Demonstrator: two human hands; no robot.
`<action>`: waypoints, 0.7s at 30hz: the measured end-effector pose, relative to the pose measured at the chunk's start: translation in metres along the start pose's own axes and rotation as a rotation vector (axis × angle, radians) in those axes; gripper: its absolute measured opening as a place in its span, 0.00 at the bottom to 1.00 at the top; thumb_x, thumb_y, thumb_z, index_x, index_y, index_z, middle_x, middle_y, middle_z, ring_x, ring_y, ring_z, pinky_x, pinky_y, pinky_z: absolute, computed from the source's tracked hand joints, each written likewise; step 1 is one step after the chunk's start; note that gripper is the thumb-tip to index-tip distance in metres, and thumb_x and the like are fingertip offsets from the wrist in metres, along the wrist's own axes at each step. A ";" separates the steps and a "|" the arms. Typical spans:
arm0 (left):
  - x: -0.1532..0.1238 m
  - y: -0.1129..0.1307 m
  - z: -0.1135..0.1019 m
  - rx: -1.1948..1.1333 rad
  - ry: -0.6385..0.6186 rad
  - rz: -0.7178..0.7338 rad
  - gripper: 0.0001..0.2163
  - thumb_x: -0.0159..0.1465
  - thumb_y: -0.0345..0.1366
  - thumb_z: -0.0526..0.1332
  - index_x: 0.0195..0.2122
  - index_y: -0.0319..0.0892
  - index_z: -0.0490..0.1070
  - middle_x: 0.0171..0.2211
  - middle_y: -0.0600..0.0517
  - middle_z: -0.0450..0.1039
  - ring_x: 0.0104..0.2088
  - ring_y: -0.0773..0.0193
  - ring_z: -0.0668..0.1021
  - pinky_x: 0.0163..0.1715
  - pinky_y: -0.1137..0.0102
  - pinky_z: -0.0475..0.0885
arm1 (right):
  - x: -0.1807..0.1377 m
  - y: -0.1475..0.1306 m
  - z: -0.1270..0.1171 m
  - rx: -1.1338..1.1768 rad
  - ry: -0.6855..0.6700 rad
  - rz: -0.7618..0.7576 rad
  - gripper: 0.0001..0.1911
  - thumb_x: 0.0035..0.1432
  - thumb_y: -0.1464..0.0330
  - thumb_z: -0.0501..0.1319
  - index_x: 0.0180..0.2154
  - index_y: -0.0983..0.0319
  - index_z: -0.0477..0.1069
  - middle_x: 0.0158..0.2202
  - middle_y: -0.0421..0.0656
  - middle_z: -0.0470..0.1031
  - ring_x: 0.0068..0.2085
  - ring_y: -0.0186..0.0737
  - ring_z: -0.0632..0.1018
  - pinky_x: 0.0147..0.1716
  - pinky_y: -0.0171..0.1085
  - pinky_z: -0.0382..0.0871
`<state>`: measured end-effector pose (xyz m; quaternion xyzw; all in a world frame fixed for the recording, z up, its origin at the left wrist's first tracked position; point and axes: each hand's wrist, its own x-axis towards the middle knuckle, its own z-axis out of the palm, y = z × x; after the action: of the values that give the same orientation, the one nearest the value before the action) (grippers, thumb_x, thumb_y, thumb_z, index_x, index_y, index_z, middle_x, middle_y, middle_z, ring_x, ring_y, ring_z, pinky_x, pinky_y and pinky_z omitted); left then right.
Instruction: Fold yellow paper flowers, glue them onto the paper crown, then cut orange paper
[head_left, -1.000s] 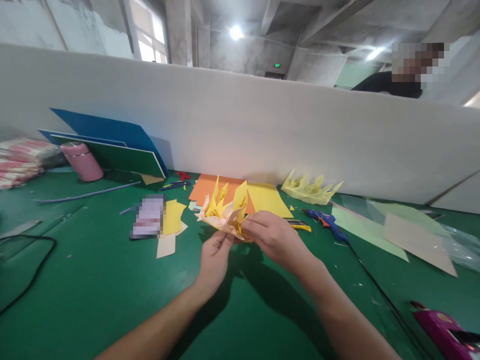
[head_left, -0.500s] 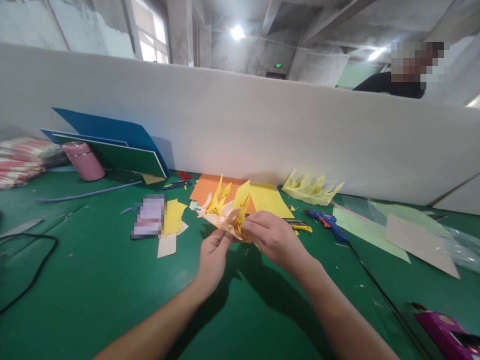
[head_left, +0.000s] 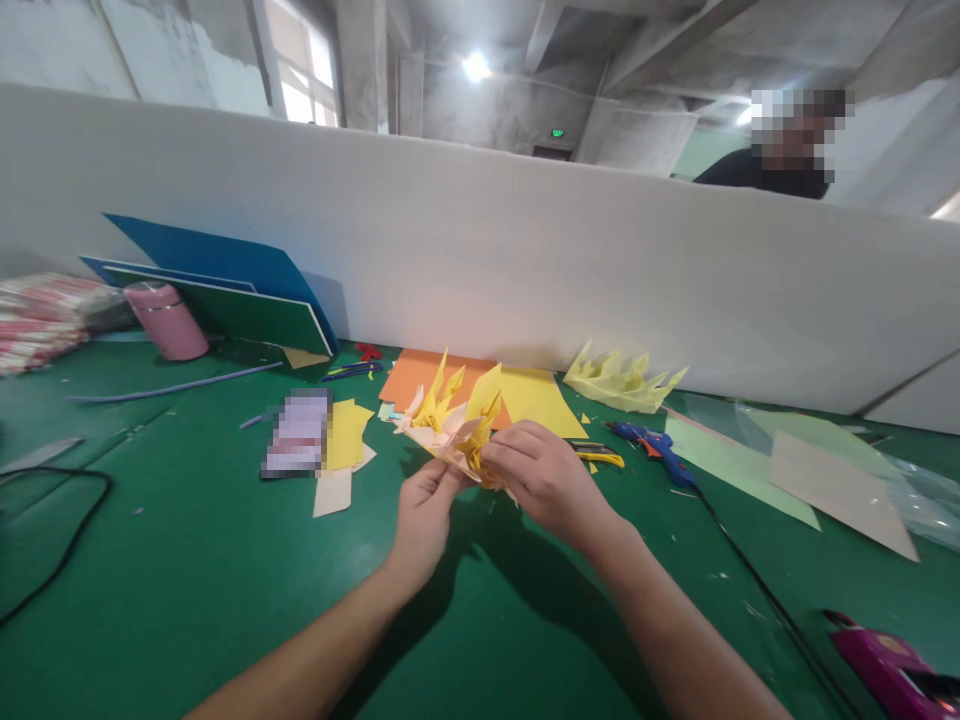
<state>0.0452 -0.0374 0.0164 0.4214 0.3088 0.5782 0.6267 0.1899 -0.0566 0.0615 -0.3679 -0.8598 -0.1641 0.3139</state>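
Observation:
A spiky folded paper piece [head_left: 450, 418], yellow with pale peach parts, is held above the green table [head_left: 187, 560] in both hands. My left hand [head_left: 421, 515] pinches its lower edge from beneath. From the right, my right hand [head_left: 541, 474] closes its fingers on the yellow folds. A second folded piece in pale yellow [head_left: 621, 380] lies by the white partition [head_left: 525, 260].
Orange and yellow sheets [head_left: 525, 392] lie behind the hands. A blue glue gun [head_left: 651, 444] with its cord, a yellow cutter [head_left: 596, 455], light green sheets [head_left: 757, 455], a pink cup [head_left: 166, 322], leaning blue and green boards [head_left: 232, 290] and a black cable [head_left: 60, 540] surround them. A person stands beyond the partition.
Both hands keep their hold on the paper piece with only slight finger movement. The view has shifted a little and the person behind the partition has moved left.

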 end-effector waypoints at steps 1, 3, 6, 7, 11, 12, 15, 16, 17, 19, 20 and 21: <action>0.000 0.000 0.000 0.000 -0.002 0.000 0.11 0.46 0.42 0.70 0.25 0.38 0.78 0.23 0.51 0.77 0.27 0.64 0.77 0.33 0.71 0.73 | 0.000 0.000 0.000 -0.001 0.003 0.000 0.11 0.63 0.75 0.50 0.36 0.65 0.71 0.31 0.48 0.75 0.32 0.41 0.70 0.35 0.39 0.67; 0.000 -0.002 -0.001 -0.006 -0.004 0.000 0.12 0.46 0.42 0.70 0.25 0.38 0.78 0.24 0.51 0.78 0.27 0.64 0.77 0.34 0.71 0.73 | 0.000 0.000 0.000 -0.004 0.007 0.000 0.11 0.63 0.75 0.51 0.36 0.66 0.71 0.31 0.48 0.75 0.33 0.41 0.70 0.35 0.39 0.67; 0.001 -0.004 -0.002 -0.026 -0.001 -0.008 0.12 0.45 0.42 0.71 0.26 0.38 0.78 0.25 0.50 0.78 0.27 0.64 0.78 0.34 0.70 0.74 | -0.001 0.000 0.000 -0.005 0.011 0.005 0.10 0.63 0.75 0.51 0.35 0.66 0.71 0.31 0.48 0.75 0.32 0.41 0.69 0.35 0.39 0.67; 0.001 -0.004 -0.002 -0.026 0.003 -0.010 0.12 0.45 0.42 0.71 0.26 0.38 0.78 0.25 0.50 0.78 0.27 0.64 0.78 0.34 0.70 0.74 | -0.001 0.000 0.000 -0.004 0.012 0.007 0.10 0.63 0.75 0.51 0.35 0.66 0.71 0.31 0.48 0.75 0.32 0.41 0.69 0.35 0.39 0.67; 0.001 -0.004 -0.002 -0.020 0.010 -0.015 0.12 0.45 0.41 0.71 0.26 0.38 0.78 0.26 0.50 0.78 0.27 0.64 0.78 0.33 0.70 0.73 | -0.002 -0.001 0.001 0.010 0.005 0.009 0.10 0.63 0.75 0.51 0.35 0.65 0.71 0.31 0.48 0.75 0.33 0.41 0.70 0.35 0.39 0.67; 0.001 -0.004 -0.002 -0.026 0.007 -0.018 0.12 0.45 0.41 0.70 0.26 0.38 0.78 0.25 0.50 0.78 0.27 0.64 0.78 0.33 0.71 0.73 | -0.001 -0.001 0.002 0.011 0.003 0.013 0.10 0.63 0.75 0.51 0.35 0.65 0.71 0.32 0.48 0.75 0.33 0.41 0.70 0.36 0.39 0.68; 0.002 -0.004 -0.002 -0.032 0.001 -0.026 0.11 0.45 0.41 0.70 0.26 0.38 0.78 0.25 0.51 0.78 0.27 0.65 0.77 0.32 0.71 0.73 | -0.001 -0.001 0.002 0.008 0.005 0.021 0.10 0.62 0.75 0.51 0.35 0.65 0.71 0.32 0.48 0.75 0.34 0.41 0.70 0.36 0.40 0.68; 0.002 -0.005 -0.003 -0.026 0.004 -0.024 0.11 0.45 0.40 0.70 0.26 0.38 0.78 0.25 0.50 0.78 0.27 0.64 0.78 0.32 0.71 0.73 | -0.001 -0.001 0.002 0.006 0.005 0.020 0.10 0.62 0.75 0.51 0.35 0.65 0.71 0.32 0.48 0.75 0.34 0.42 0.70 0.36 0.40 0.68; 0.002 -0.005 -0.003 -0.019 0.007 -0.021 0.11 0.45 0.40 0.70 0.26 0.38 0.78 0.26 0.50 0.78 0.27 0.64 0.78 0.33 0.71 0.73 | -0.001 -0.001 0.002 0.005 0.003 0.021 0.11 0.63 0.75 0.51 0.35 0.64 0.71 0.32 0.48 0.75 0.34 0.42 0.70 0.36 0.40 0.68; 0.002 -0.005 -0.003 -0.014 0.008 -0.018 0.11 0.46 0.40 0.70 0.27 0.38 0.78 0.26 0.50 0.78 0.28 0.64 0.78 0.33 0.70 0.73 | -0.001 -0.001 0.002 0.003 -0.002 0.027 0.11 0.63 0.75 0.51 0.35 0.64 0.71 0.32 0.48 0.75 0.33 0.42 0.70 0.36 0.40 0.68; 0.002 -0.005 -0.003 -0.016 0.006 -0.018 0.11 0.46 0.40 0.70 0.27 0.38 0.78 0.26 0.50 0.78 0.28 0.64 0.78 0.33 0.70 0.73 | -0.001 -0.002 0.002 0.002 -0.003 0.030 0.11 0.62 0.75 0.51 0.35 0.64 0.71 0.32 0.48 0.75 0.33 0.41 0.70 0.36 0.40 0.68; 0.002 -0.004 -0.002 -0.020 0.003 -0.021 0.11 0.46 0.40 0.70 0.26 0.38 0.78 0.25 0.50 0.78 0.27 0.64 0.78 0.33 0.70 0.73 | -0.001 -0.002 0.003 0.001 -0.002 0.033 0.11 0.62 0.75 0.51 0.35 0.64 0.71 0.32 0.49 0.75 0.33 0.41 0.70 0.36 0.41 0.68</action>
<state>0.0455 -0.0352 0.0119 0.4109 0.3081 0.5755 0.6364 0.1881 -0.0568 0.0587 -0.3820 -0.8540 -0.1584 0.3158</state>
